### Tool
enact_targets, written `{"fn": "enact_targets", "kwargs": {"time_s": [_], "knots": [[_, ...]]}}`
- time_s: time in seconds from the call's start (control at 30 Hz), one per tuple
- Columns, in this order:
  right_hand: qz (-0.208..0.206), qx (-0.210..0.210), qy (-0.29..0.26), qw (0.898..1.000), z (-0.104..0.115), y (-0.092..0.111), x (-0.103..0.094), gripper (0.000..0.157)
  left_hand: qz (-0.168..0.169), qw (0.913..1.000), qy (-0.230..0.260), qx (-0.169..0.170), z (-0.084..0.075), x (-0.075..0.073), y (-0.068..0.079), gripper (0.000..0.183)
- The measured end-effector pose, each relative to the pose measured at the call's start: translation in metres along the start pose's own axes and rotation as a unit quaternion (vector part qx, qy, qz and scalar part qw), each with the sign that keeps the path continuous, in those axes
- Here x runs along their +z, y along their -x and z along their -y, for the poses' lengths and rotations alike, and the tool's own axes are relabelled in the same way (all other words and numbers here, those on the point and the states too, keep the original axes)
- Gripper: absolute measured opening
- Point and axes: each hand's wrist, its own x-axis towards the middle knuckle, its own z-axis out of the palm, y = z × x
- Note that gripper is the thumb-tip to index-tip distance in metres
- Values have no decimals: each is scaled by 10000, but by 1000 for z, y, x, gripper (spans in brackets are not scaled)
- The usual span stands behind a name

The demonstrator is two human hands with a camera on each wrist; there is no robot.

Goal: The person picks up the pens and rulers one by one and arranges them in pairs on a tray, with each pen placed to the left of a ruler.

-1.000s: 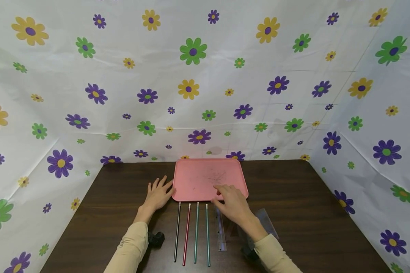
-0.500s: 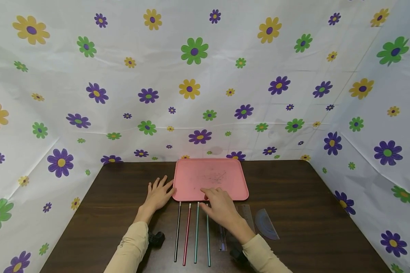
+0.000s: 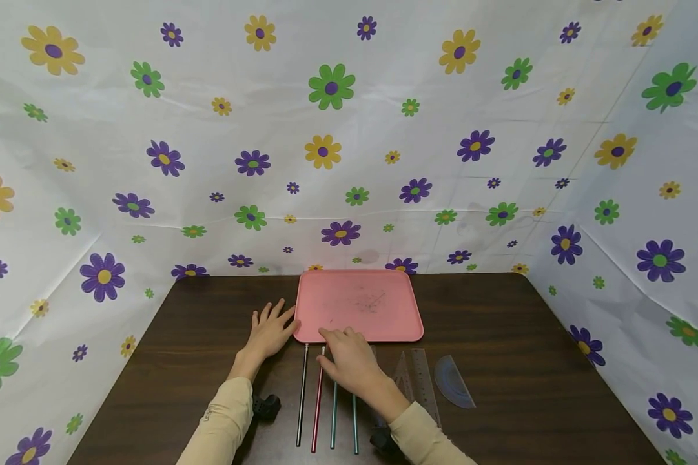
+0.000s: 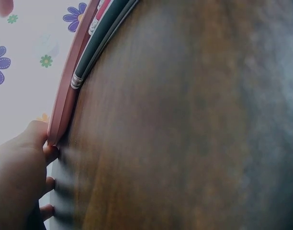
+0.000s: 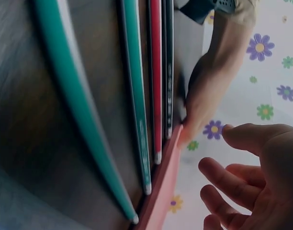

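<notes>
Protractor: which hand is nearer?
Right. The right hand is over the green pencils, left of the protractor; the left hand is farther left, at the left edge of the tray.

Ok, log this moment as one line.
left hand: touching pink tray, left side; right hand: over pencils, holding nothing; pencils: four, side by side; protractor: right of clear ruler

My left hand [image 3: 269, 332] lies spread at the left edge of the pink tray [image 3: 331, 300], while just below its rim my right hand [image 3: 354, 363] partly covers the red pencil [image 3: 317, 413] and green pencils [image 3: 334, 420], with a clear ruler [image 3: 425, 384] and protractor [image 3: 454, 382] to its right on the desk [image 3: 529, 368].
</notes>
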Motion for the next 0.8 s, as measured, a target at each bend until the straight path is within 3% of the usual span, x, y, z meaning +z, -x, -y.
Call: {"fn": "enact_targets", "kwargs": {"time_s": [0.53, 0.8], "knots": [[365, 253, 160, 9989, 30, -12, 25, 54, -28, 10000, -14, -18, 1, 1, -1, 58], [614, 453, 495, 9959, 42, -12, 33, 59, -31, 10000, -5, -32, 1, 1, 0, 57]]}}
